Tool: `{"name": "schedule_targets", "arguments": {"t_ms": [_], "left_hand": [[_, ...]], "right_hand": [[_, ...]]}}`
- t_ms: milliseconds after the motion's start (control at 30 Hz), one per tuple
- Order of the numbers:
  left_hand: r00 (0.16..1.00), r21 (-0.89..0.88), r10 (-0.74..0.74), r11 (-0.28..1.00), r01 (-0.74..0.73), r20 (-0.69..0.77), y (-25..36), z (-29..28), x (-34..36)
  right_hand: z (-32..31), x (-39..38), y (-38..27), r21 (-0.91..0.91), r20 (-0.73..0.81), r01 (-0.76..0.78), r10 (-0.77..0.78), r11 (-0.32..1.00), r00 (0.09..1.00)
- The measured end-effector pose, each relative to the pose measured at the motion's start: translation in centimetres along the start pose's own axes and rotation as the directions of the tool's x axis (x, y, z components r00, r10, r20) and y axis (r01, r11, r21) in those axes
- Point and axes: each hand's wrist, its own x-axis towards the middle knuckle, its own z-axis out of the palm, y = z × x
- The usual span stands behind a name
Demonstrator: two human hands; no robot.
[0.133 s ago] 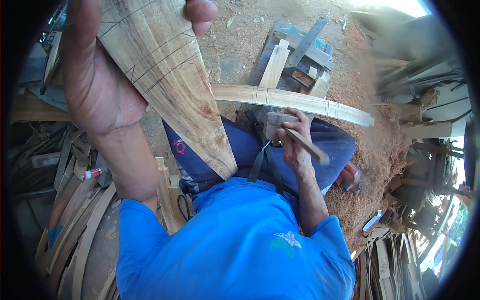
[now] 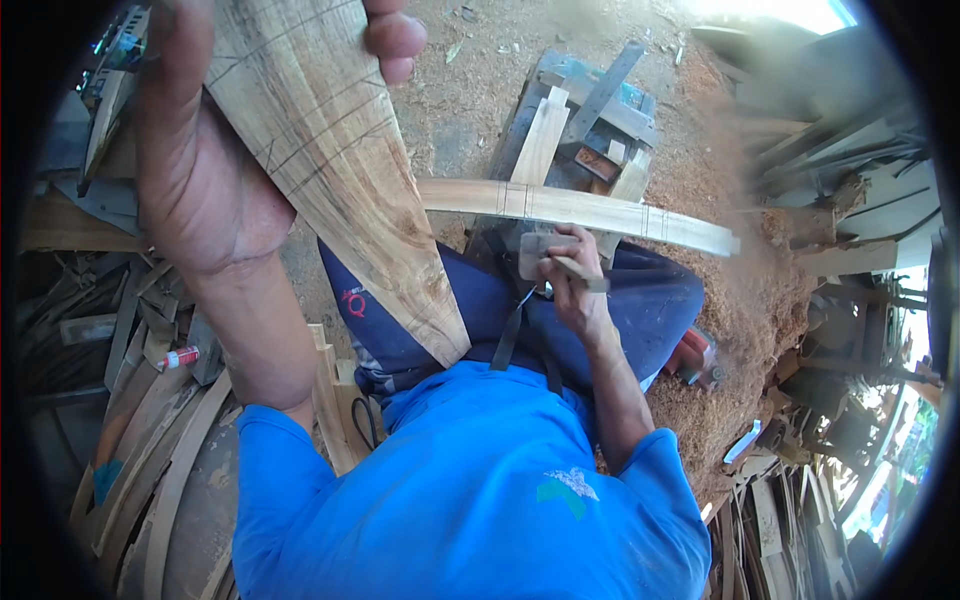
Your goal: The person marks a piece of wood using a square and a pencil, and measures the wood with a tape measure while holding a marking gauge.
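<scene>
1. Through my feed I see a drab floor (image 2: 450, 110) strewn with sawdust (image 2: 755, 320), heaped thickest toward the right.
2. At lower left I make out long wooden strips (image 2: 178, 470) bunched together.
3. At lower right I see more slats (image 2: 767, 525), crowded close.
4. Bright light (image 2: 785, 12) glares at upper right; I find another bright gap (image 2: 915, 430) along the right edge.

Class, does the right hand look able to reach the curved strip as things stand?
Probably yes: the curved strip is close to the right hand, seemingly unobstructed, though the wooden tool it holds may hinder grasping.
</scene>
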Motion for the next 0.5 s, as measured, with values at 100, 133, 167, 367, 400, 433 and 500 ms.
{"name": "schedule_targets", "arguments": {"t_ms": [100,133,167,367,400,433,500], "left_hand": [[0.996,-0.064,-0.033,0.998,0.028,-0.08,-0.3,1.1,-0.6],[0.996,-0.07,-0.046,0.997,0.041,-0.071,-0.2,1.1,-0.6],[0.999,-0.039,-0.053,0.998,0.054,0.004,0.0,0.1,-0.3],[0.927,0.429,-0.305,0.823,0.372,-0.217,3.6,2.4,-0.5],[0.93,0.432,-0.305,0.825,0.365,-0.203,3.4,3.0,-0.1],[0.933,0.425,-0.304,0.831,0.358,-0.19,3.1,3.1,0.2],[0.927,0.293,-0.347,0.88,0.374,-0.141,3.0,2.1,0.5]], "right_hand": [[-1.1,0.6,-2.8,0.109,-0.062,-0.113,0.12,0.988,0.991],[-1.2,0.4,-3.1,0.152,-0.077,-0.13,0.143,0.98,0.987],[-1.3,0.1,-3.2,0.196,-0.09,-0.146,0.166,0.97,0.982],[0.2,-1.9,0.4,-0.051,0.097,-0.08,0.085,0.995,0.992],[-0.3,-1.2,0.2,-0.058,0.092,-0.039,0.044,0.998,0.995],[-1.2,-0.2,-1.2,-0.038,0.065,-0.116,0.119,0.992,0.991],[-3.9,2.3,-5.5,0.095,0.149,-0.346,0.33,0.933,0.932]]}}
